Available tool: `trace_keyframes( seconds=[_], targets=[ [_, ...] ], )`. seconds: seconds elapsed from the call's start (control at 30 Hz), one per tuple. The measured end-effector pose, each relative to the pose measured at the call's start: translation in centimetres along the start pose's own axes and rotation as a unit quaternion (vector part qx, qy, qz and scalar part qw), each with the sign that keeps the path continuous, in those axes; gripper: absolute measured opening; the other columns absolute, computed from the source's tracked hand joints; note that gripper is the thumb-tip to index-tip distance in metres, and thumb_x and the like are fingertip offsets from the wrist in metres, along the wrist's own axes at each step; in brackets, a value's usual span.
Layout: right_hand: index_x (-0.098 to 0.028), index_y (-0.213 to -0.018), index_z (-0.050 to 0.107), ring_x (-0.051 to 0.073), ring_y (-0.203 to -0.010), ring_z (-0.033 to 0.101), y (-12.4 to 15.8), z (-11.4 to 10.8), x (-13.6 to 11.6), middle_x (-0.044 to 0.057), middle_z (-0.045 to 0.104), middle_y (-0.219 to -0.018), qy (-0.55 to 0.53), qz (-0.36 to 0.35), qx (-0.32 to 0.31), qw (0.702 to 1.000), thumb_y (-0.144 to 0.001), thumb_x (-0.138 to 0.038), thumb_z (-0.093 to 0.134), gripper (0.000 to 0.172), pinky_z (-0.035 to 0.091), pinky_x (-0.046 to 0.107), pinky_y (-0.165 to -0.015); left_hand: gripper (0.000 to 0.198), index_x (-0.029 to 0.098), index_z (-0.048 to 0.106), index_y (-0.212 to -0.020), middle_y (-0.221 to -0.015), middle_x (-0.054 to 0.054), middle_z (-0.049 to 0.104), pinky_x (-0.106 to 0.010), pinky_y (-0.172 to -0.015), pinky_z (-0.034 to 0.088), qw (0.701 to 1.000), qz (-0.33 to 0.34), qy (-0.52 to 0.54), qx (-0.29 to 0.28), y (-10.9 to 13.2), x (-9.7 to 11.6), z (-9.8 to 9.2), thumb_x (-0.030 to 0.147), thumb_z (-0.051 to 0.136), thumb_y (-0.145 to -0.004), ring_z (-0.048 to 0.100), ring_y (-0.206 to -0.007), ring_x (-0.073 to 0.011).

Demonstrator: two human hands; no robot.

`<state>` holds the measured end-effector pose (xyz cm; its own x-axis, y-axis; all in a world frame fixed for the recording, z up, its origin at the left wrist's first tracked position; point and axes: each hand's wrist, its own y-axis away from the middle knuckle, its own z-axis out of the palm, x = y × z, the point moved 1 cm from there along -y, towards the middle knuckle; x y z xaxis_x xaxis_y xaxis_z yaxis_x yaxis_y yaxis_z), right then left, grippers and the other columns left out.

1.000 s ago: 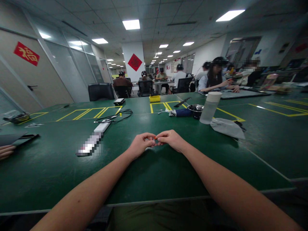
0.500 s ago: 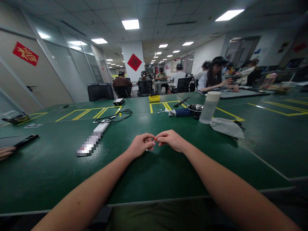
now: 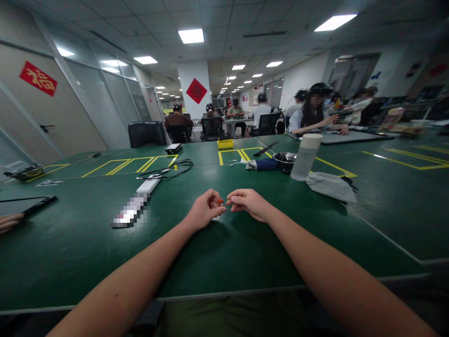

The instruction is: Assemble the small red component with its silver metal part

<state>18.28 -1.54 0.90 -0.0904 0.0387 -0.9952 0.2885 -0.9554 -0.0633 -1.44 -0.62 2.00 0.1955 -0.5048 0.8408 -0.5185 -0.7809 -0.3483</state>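
A small orange-and-white object (image 3: 220,202) sits between the thumb and fingers of my left hand (image 3: 206,209), above the middle of the green table (image 3: 224,262). It is too small to make out in detail. Just to the right, my right hand (image 3: 249,204) points its fingertips at it without touching it. Its thumb and forefinger are close together, and whether anything is between them cannot be seen. Something pale lies on the table just below my left fingertips.
A blurred phone (image 3: 130,210) and white power bank (image 3: 148,184) with black cable lie left. Behind my right hand are a bottle (image 3: 306,157), grey pouch (image 3: 331,186), metal bowl (image 3: 286,160) and blue pouch (image 3: 267,164). Another person's hand (image 3: 10,223) rests far left.
My hands have come apart slightly. The orange piece, earlier between both sets of fingertips, is now at my left hand only, and my right fingertips have come off it.
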Motion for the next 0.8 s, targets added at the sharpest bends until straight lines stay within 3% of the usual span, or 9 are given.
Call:
trace_keyframes(
  seconds=[0.17,0.43,0.63,0.8],
  targets=[
    [-0.014,-0.092,0.064,0.012,-0.063,0.065,0.2,0.3,-0.2,0.009,0.07,-0.089,0.013,0.003,-0.007,1.0,-0.078,-0.025,0.065,0.019,0.05,0.024,-0.06,0.026,0.019,0.044,-0.086,-0.059,0.006,0.054,-0.02,-0.051,0.04,0.998,-0.001,0.066,0.001,-0.2,-0.3,-0.1,0.027,0.066,-0.074,0.054,-0.05,-0.0092],
    [-0.013,-0.093,0.064,0.013,-0.065,0.065,0.3,0.4,-0.4,0.01,0.07,-0.089,0.015,0.021,-0.026,0.999,-0.08,-0.029,0.064,0.021,0.051,0.024,-0.061,0.025,0.018,0.046,-0.084,-0.059,0.007,0.049,-0.018,-0.049,0.036,0.999,-0.002,0.052,0.003,-0.2,-0.4,-0.2,0.027,0.066,-0.073,0.047,-0.049,-0.0067],
    [-0.014,-0.097,0.06,0.017,-0.072,0.068,0.4,1.2,-0.2,0.011,0.068,-0.091,-0.048,0.079,-0.062,0.994,-0.087,-0.038,0.055,0.026,0.055,0.028,-0.064,0.02,0.017,0.05,-0.087,-0.074,0.003,0.053,-0.02,-0.058,0.04,1.0,0.025,-0.016,-0.007,-0.2,-0.6,0.3,0.022,0.063,-0.074,0.05,-0.062,-0.0084],
    [-0.015,-0.099,0.057,0.017,-0.073,0.069,0.5,1.6,-0.2,0.009,0.068,-0.088,-0.04,0.084,-0.063,0.994,-0.083,-0.031,0.062,0.023,0.056,0.027,-0.064,0.014,0.017,0.055,-0.091,-0.078,0.001,0.056,-0.023,-0.065,0.042,0.994,0.054,-0.092,-0.014,0.0,-0.2,0.7,0.02,0.057,-0.077,0.051,-0.069,-0.0109]
  ],
)
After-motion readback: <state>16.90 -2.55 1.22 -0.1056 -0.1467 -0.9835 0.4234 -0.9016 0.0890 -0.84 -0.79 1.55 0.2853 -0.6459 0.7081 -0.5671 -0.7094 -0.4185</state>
